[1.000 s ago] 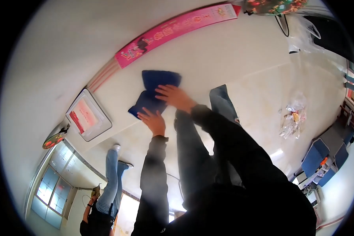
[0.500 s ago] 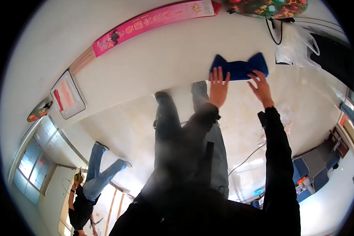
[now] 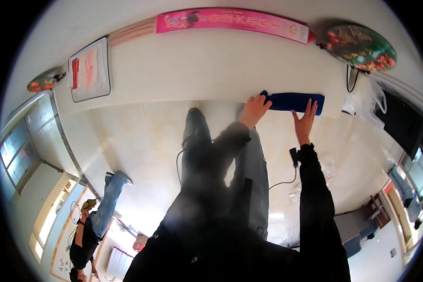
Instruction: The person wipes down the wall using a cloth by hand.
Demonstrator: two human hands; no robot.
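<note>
A dark blue folded cloth (image 3: 293, 101) lies as a long flat strip near the front edge of the white table (image 3: 174, 70). Its left end has a small raised corner, and my left hand (image 3: 254, 110) is closed on that end with bent fingers. My right hand (image 3: 305, 123) rests on the right part of the cloth, fingers stretched out and thumb apart from them. The underside of the cloth is hidden.
Along the back lie a long pink box (image 3: 230, 21) and a white tray with papers (image 3: 89, 70). At right are a round decorated board (image 3: 360, 47) and a clear plastic bag (image 3: 365, 96). Another person (image 3: 91, 230) stands at lower left, holding something yellowish.
The blue cloth has gone from a bow-like shape with two raised ends to a flatter strip. My left hand has closed on its left end. The whole view has shifted.
</note>
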